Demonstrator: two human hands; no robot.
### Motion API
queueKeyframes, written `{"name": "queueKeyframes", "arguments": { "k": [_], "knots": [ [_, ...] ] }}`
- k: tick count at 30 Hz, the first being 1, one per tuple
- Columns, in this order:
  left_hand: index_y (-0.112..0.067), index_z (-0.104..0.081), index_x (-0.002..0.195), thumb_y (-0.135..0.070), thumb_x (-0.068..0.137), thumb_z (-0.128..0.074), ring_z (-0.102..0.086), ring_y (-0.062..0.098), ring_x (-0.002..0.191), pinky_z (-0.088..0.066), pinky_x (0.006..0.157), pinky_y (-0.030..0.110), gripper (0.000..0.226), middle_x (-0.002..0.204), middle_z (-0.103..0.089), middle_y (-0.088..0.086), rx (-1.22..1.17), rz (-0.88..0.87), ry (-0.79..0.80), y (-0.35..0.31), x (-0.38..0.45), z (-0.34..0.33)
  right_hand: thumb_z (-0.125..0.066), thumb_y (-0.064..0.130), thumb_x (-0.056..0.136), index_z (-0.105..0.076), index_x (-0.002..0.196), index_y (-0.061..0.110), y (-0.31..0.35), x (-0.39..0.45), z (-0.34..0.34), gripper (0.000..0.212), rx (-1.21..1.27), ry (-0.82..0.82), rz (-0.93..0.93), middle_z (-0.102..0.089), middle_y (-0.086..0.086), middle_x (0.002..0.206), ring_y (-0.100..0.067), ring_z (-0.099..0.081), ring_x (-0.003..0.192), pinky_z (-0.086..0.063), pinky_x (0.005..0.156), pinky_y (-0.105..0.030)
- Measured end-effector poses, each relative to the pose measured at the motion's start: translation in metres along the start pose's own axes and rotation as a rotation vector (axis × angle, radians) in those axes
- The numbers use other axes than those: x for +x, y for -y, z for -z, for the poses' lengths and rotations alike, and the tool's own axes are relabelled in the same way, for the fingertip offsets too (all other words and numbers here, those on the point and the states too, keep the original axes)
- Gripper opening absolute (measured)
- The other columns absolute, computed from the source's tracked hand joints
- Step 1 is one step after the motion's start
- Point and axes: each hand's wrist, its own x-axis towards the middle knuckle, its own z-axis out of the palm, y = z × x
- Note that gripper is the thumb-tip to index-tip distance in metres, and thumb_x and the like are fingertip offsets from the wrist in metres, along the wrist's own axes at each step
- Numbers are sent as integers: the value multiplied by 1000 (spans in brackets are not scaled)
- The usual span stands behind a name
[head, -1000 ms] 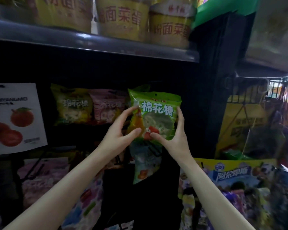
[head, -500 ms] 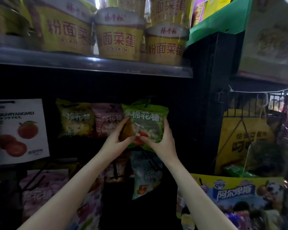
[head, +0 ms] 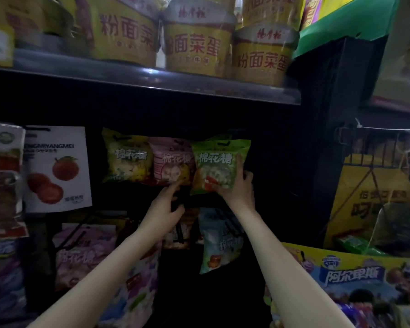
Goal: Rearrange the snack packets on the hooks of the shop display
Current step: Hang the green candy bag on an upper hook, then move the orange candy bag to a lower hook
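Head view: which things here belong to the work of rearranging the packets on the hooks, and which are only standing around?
Belong to the job:
green marshmallow packet, gripped by the right hand
pink marshmallow packet, with the left hand just below it
yellow marshmallow packet

Only standing around:
yellow noodle tubs on the shelf above
white fruit-picture bag
yellow candy box

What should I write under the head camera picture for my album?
Right hand holds a green snack packet beside the pink packet, left hand just below.
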Motion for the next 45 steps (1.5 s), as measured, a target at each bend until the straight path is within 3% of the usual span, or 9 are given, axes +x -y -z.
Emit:
{"name": "queueKeyframes", "arguments": {
  "k": [5, 9, 12, 20, 24, 28, 33, 39, 45],
  "knots": [
    [-24, -32, 143, -10, 90, -52, -45, 10, 112, -33, 84, 10, 58, 132, -42, -2, 215, -62, 62, 37, -43, 4, -54, 19, 93, -14, 148, 22, -5, -46, -13, 68, 31, 9, 18, -8, -12, 151, -34, -20, 137, -30, 109, -44],
    [-16, -44, 133, -20, 85, -45, -49, 30, 108, -47, 85, 42, 48, 120, -54, 10, 486, -156, 99, 67, -81, 14, -53, 15, 94, -21, 145, 16, -25, -120, -45, 61, 162, 131, 152, -18, -8, 147, -21, -25, 135, -30, 102, -24],
    [-18, -43, 126, -26, 84, -36, -41, 26, 113, -44, 89, 48, 44, 124, -51, 7, 616, -223, 70, 79, -104, 26, -56, 22, 92, -21, 144, 18, -33, -157, -80, 63, 180, 276, 122, -25, -5, 145, -18, -30, 134, -29, 101, -19],
    [-16, -38, 135, -25, 90, -42, -37, 33, 126, -37, 95, 47, 47, 140, -39, 10, 587, 72, 15, 136, -166, 85, -64, 28, 88, -14, 148, 27, 1, -178, -158, 79, 366, 654, 84, -20, 4, 151, -15, -24, 138, -26, 110, -29],
    [-15, -36, 140, -18, 88, -59, -40, 31, 127, -38, 98, 44, 57, 141, -40, 7, 547, 212, 80, 154, -175, 87, -64, 16, 86, -19, 148, 24, 13, -165, -194, 77, 181, 590, 198, -25, -2, 151, -25, -23, 139, -32, 110, -42],
    [-17, -28, 144, -24, 91, -57, -35, 26, 132, -36, 102, 38, 61, 145, -36, 5, 407, 307, 123, 152, -169, 76, -54, 13, 92, -19, 147, 26, 19, -145, -208, 67, -175, 689, 249, -10, -1, 157, -27, -8, 143, -15, 115, -42],
    [-22, -22, 146, -25, 92, -56, -32, 18, 135, -30, 91, 17, 64, 151, -28, 1, 234, 441, 138, 150, -151, 63, -49, 21, 95, -62, 113, 17, 21, -144, -207, 23, -249, 643, 331, -51, -7, 127, -30, -36, 122, -31, 100, -37],
    [-13, -60, 114, -17, 95, -52, -55, 23, 112, -39, 78, 22, 21, 125, -57, 7, 151, 536, 47, 154, -128, 49, -52, 7, 93, -65, 103, 8, 17, -162, -188, 16, 109, 523, 355, -52, -5, 108, -18, -51, 102, -42, 85, -22],
    [-26, -63, 85, -13, 93, -54, -61, 8, 71, -46, 59, 19, 18, 82, -65, -11, -54, 323, 33, 117, -155, 70, -58, 7, 89, -54, 101, 11, 17, -194, -142, 13, 373, 179, 373, -37, 6, 102, -2, -52, 85, -43, 77, -14]
  ]
}}
